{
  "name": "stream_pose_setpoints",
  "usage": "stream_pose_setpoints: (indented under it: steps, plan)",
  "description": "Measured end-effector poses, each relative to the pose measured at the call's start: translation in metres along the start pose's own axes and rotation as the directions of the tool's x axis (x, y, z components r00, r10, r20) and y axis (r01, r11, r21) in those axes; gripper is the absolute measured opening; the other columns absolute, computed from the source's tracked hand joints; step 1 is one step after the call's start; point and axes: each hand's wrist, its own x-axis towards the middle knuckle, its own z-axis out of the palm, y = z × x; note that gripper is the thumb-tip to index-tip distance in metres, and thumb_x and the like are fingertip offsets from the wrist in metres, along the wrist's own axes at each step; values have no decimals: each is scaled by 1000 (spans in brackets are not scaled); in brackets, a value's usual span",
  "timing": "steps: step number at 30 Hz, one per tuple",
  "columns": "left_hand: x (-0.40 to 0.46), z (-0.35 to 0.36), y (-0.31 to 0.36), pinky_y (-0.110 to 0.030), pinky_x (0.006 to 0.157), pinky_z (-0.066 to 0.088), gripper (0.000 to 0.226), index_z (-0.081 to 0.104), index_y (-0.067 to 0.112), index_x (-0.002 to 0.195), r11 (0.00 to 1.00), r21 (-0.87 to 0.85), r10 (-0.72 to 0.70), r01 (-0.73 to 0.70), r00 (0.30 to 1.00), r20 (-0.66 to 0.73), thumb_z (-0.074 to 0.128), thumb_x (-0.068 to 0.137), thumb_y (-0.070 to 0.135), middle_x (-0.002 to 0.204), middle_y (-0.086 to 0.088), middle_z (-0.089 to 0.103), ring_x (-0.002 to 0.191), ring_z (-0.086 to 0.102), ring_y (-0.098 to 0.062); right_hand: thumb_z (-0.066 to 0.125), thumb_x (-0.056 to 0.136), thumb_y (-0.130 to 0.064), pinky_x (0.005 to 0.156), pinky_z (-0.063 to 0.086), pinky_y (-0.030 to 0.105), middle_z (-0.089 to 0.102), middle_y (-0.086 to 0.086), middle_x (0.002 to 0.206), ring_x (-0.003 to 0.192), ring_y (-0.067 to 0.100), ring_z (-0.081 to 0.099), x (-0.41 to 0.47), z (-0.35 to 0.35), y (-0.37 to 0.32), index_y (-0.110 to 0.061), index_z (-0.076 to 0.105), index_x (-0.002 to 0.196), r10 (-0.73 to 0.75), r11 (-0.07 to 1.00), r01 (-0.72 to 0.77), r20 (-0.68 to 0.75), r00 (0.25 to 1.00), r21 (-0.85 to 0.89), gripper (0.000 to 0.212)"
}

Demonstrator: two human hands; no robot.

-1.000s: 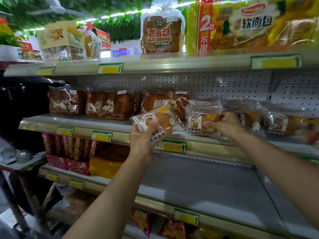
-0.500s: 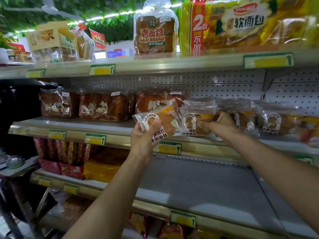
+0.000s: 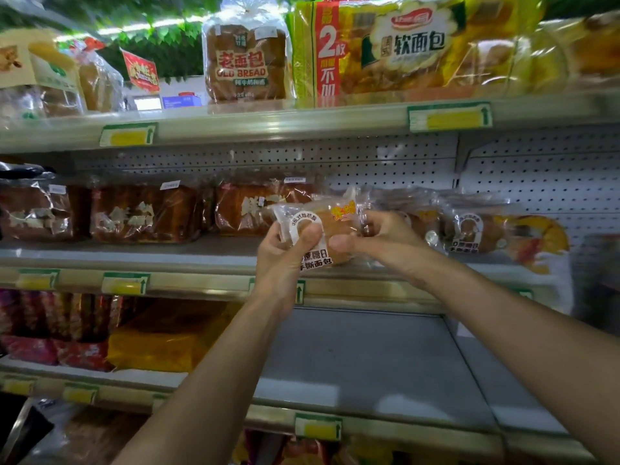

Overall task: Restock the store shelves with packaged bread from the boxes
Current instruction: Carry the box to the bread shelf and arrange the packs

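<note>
Gripping one small bread packet [image 3: 330,229] from both ends, the left hand [image 3: 285,256] and right hand [image 3: 375,239] pinch it with thumbs in front. It hangs just before the middle shelf [image 3: 134,256], beside matching packets [image 3: 469,229].

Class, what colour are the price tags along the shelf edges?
Yellow with green borders, clearest in the head view.

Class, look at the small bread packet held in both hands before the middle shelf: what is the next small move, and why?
Probably set the bread packet down on the middle shelf, left of the matching packets. Both the left hand and right hand hold it just above that shelf.
</note>
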Motion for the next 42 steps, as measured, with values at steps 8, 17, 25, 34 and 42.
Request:
stream_pose_setpoints:
  steps: [8,17,25,34,42]
  plan:
    - [23,22,-8,-41,107,44,87,44,29,132,914,386,156,-125,986,-50,77,60,65,134,3,51,125,50,-16,80,64,-18,59,50,12,74,-5,93,81,4,71,-12,-65,22,-11,65,106,161,962,-73,-336,928,262,45]
    - [56,16,-30,-41,112,37,92,33,25,136,817,574,-2,57,995,-96,90,65,34,132,1,51,124,50,-20,81,72,-12,59,47,16,67,0,95,80,8,63,-7,-95,50,-14,62,102,318,946,-321,-313,895,43,35]
    - [53,20,-28,-39,113,36,87,30,21,138,832,552,12,47,995,-102,86,72,16,134,-1,54,125,50,-19,81,73,-19,82,46,28,62,-5,86,84,12,58,5,-86,54,-20,57,89,305,936,-342,-289,907,-86,29]
    - [52,24,-29,-39,112,37,91,34,21,137,817,573,22,60,991,-134,91,66,24,135,0,50,127,49,-21,84,71,-31,59,39,18,64,-6,86,75,4,57,2,-83,54,-16,62,98,195,943,-277,-370,908,-184,38]
    - [27,12,-9,-44,104,47,65,42,31,126,939,343,53,33,970,-238,83,75,31,127,4,57,119,56,-18,63,90,-28,97,43,46,50,-1,116,112,16,47,-12,-54,49,-14,55,117,-490,794,185,-431,757,-578,32]
